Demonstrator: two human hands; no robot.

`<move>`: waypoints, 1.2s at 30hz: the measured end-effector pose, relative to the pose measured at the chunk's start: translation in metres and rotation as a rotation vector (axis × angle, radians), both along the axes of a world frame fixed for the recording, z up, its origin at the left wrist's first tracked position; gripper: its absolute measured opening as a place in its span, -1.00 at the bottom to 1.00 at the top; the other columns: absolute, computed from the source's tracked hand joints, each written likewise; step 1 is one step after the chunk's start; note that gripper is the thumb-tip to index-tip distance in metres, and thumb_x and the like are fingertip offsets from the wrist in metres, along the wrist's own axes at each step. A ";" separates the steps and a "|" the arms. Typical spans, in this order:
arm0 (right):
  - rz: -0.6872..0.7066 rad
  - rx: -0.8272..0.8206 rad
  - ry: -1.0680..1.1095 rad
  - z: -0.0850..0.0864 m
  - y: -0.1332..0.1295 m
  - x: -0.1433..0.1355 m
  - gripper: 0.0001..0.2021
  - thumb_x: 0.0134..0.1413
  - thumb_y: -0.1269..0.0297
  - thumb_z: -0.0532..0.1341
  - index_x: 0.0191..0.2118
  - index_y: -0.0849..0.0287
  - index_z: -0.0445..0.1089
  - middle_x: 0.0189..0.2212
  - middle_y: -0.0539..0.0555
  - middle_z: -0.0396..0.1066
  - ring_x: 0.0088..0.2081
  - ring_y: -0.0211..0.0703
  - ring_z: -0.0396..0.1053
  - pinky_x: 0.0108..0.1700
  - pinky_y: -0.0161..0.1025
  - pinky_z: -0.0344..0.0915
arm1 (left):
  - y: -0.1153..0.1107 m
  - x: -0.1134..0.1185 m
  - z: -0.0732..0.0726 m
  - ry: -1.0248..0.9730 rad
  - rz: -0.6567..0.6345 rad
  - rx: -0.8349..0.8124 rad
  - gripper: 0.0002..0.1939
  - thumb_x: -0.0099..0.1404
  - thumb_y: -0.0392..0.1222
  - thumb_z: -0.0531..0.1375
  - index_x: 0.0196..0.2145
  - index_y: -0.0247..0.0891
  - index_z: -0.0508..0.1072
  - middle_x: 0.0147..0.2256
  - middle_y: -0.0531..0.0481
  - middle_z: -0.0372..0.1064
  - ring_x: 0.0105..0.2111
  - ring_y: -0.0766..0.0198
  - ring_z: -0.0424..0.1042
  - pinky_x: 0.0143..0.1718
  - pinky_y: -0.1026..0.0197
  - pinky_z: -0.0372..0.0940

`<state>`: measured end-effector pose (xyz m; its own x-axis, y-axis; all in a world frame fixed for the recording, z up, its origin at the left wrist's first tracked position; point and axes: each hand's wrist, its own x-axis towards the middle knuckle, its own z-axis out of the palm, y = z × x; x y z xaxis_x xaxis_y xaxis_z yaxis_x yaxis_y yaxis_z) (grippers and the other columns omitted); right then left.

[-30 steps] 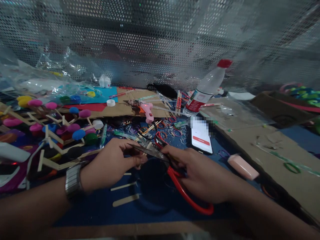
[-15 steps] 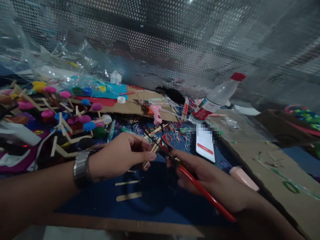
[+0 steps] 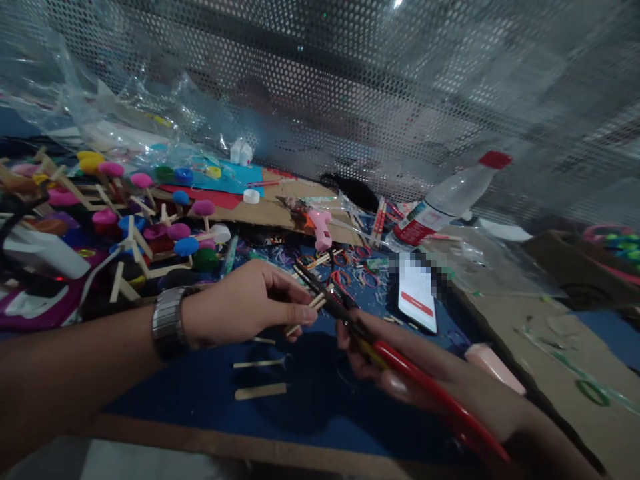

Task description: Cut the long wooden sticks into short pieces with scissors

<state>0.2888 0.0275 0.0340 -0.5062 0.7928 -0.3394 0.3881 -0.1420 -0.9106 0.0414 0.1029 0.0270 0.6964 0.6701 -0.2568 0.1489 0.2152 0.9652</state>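
My left hand (image 3: 245, 303), with a metal-banded watch (image 3: 170, 322) on the wrist, pinches a few thin wooden sticks (image 3: 319, 303) between thumb and fingers. Red-handled pliers (image 3: 425, 380) lie in my right hand (image 3: 370, 333), its fingers wrapped round the handles. The dark, long jaws reach across the far ends of the sticks; whether they grip them I cannot tell. On the blue mat below lie a flat craft stick (image 3: 260, 391) with one rounded end and a thinner wooden strip (image 3: 257, 364).
Wooden stick pieces with coloured round pads (image 3: 186, 247) crowd the left. Behind my hands are a pink glue gun (image 3: 320, 227) and scattered rubber bands (image 3: 345, 270). A phone (image 3: 417, 297), a tilted bottle (image 3: 440, 203) and a pink block (image 3: 495, 368) stand or lie rightward. Perforated metal rises behind.
The pliers' jaws have moved over the stick ends, and the handles have swung down and right with my right hand. My left hand keeps its pinch. The whole view has shifted slightly.
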 end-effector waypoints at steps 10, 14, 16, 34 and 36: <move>-0.181 -0.083 -0.102 -0.004 -0.004 -0.006 -0.25 -0.03 -0.28 0.29 0.24 -0.01 0.32 0.03 0.16 0.42 0.05 0.11 0.33 0.11 0.03 0.31 | -0.001 0.001 -0.002 0.000 -0.023 -0.061 -0.86 0.20 -0.25 0.32 -0.45 -0.33 0.45 -0.55 0.12 0.39 -0.51 0.40 0.44 -0.40 0.36 0.32; -0.168 -0.016 -0.091 -0.001 -0.002 -0.007 -0.38 0.01 -0.27 0.27 0.11 -0.02 0.43 -0.06 0.12 0.44 0.02 0.08 0.32 0.10 -0.02 0.29 | -0.002 0.003 -0.002 -0.014 0.013 -0.079 -0.89 0.21 -0.29 0.30 -0.43 -0.33 0.44 -0.52 0.15 0.38 -0.54 0.43 0.42 -0.42 0.35 0.34; -0.152 -0.017 -0.054 0.001 -0.001 -0.009 -0.45 0.05 -0.24 0.26 0.05 -0.02 0.46 -0.16 0.08 0.42 -0.09 -0.03 0.33 0.01 -0.11 0.32 | -0.003 0.004 -0.002 -0.034 0.050 -0.080 -0.90 0.21 -0.29 0.30 -0.42 -0.33 0.44 -0.51 0.16 0.38 -0.55 0.44 0.41 -0.43 0.35 0.34; -0.233 -0.227 0.312 -0.018 -0.007 -0.019 -0.62 0.17 -0.08 0.26 -0.05 0.05 0.31 -0.42 -0.08 0.11 -0.51 -0.37 -0.03 -0.50 -0.37 -0.01 | -0.009 0.007 -0.005 -0.095 0.319 0.236 -0.88 0.21 -0.22 0.32 -0.29 -0.31 0.53 -0.52 0.08 0.46 -0.51 0.40 0.44 -0.45 0.37 0.34; -0.242 -0.224 0.314 -0.021 -0.007 -0.017 -0.60 0.16 -0.08 0.28 -0.01 0.03 0.31 -0.41 -0.07 0.13 -0.50 -0.36 -0.01 -0.50 -0.38 0.01 | -0.009 0.006 -0.006 -0.098 0.298 0.231 -0.87 0.21 -0.21 0.32 -0.30 -0.31 0.52 -0.53 0.08 0.45 -0.52 0.39 0.44 -0.45 0.37 0.34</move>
